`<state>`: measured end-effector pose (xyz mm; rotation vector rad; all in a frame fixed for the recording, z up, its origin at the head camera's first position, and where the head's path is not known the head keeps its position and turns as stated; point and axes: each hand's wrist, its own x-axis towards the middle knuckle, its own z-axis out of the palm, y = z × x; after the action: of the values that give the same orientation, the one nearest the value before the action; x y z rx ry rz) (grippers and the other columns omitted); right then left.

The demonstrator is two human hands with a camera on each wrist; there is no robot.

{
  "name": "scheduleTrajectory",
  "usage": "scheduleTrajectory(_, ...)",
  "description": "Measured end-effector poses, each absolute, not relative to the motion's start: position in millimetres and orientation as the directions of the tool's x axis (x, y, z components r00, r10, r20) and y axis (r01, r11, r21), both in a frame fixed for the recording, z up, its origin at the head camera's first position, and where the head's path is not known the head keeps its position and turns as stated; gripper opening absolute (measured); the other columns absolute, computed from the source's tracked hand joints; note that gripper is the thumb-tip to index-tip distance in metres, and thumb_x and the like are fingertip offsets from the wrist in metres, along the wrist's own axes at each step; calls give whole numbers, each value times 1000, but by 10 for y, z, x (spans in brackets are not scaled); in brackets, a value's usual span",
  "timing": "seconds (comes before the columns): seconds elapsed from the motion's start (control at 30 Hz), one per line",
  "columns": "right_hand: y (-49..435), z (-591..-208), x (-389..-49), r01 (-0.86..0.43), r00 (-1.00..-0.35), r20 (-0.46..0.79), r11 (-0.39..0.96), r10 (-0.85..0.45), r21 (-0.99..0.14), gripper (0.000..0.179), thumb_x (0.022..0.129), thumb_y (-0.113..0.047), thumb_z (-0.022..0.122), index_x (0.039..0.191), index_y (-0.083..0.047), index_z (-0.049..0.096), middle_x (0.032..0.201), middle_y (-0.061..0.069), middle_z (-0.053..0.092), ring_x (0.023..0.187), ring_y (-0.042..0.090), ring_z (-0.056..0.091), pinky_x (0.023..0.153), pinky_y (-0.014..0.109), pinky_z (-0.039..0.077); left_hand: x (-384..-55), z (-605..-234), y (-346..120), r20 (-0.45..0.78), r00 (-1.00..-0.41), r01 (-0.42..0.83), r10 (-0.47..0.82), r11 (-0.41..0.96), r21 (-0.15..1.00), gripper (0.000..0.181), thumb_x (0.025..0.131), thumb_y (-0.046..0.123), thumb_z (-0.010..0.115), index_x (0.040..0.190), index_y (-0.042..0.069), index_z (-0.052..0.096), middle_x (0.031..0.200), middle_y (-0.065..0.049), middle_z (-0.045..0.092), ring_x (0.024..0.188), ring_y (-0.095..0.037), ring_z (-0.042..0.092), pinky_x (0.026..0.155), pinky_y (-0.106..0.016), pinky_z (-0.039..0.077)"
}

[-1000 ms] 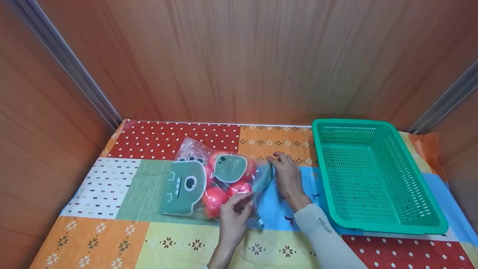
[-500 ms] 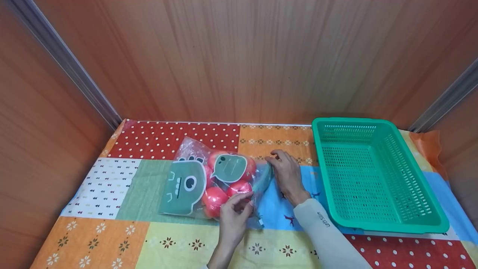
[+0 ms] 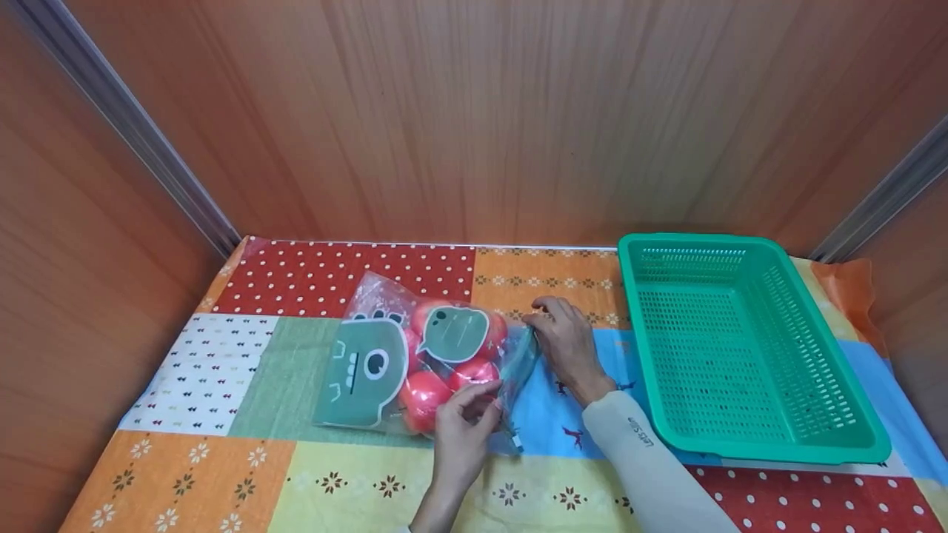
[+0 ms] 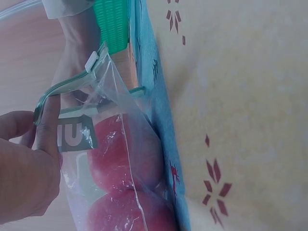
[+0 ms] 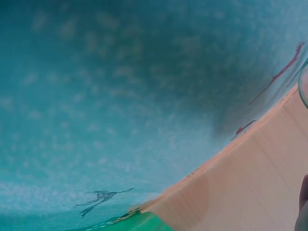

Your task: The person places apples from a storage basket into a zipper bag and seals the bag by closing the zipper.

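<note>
A clear slider zip bag [image 3: 363, 370] with a green monster print lies on the cloth, several red apples [image 3: 426, 396] inside it. Its mouth faces right, edged by a green zip strip [image 4: 62, 86] with a white slider [image 4: 91, 61] at the near corner. My left hand [image 3: 463, 429] pinches the near part of that mouth between thumb and fingers; in the left wrist view the hand [image 4: 29, 168] is at the strip, which stands parted from the other edge. My right hand [image 3: 569, 348] pinches the far part of the mouth with curled fingers.
A green perforated plastic basket [image 3: 726, 355] stands to the right of my right forearm. Under everything lies a patchwork cloth [image 3: 185, 481]. A wood-grain panel [image 3: 444, 133] rises behind the table, with side panels left and right.
My right hand has shifted slightly left, its fingertips drawing the bag's far edge a little with them. The left hand stays in place.
</note>
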<state>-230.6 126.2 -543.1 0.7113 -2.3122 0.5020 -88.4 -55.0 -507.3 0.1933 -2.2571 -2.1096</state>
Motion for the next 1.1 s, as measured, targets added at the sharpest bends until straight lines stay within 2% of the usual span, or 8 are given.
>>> scheduleTrajectory(0.23,1252,-5426,-2304,-586,-641,696,792,-324,-171,10,91,-4,81,96,-14,82,108,11,71,98,30,70,79,44,63,-860,-5066,-545,-56,-993,-66,-104,97,993,30,93,-4,73,121,5,78,106,-9,74,85,-19,67,72,-21,59)
scheduleTrajectory(0.5,1276,-5421,-2306,-559,-682,681,790,-266,-251,4,93,-9,80,95,-12,82,107,9,71,99,29,69,82,47,62,-813,-5048,-550,-39,-999,-44,-29,214,976,32,94,-4,74,123,8,77,112,-6,73,93,-17,70,83,-25,63)
scheduleTrajectory(0.83,1283,-5427,-2308,-522,-716,669,791,-202,-319,6,91,-11,82,96,-8,84,105,11,71,98,31,69,84,49,62,-671,-5041,-603,68,-995,93,73,428,899,49,90,-7,77,135,14,72,124,-6,70,98,-17,72,84,-28,64)
scheduleTrajectory(0.97,1277,-5428,-2310,-514,-726,661,788,-190,-338,5,91,-10,82,96,-7,84,105,10,71,99,30,68,83,48,62,-617,-5042,-661,112,-984,168,140,502,848,51,89,-7,78,135,13,71,123,-6,69,107,-23,72,89,-33,63)
scheduleTrajectory(1.1,1270,-5425,-2305,-507,-731,659,787,-178,-350,6,90,-6,82,95,-9,84,104,9,70,98,29,67,82,47,61,-590,-5033,-705,128,-965,246,228,620,745,45,89,-1,81,130,13,70,126,-2,68,119,-24,69,101,-42,59)
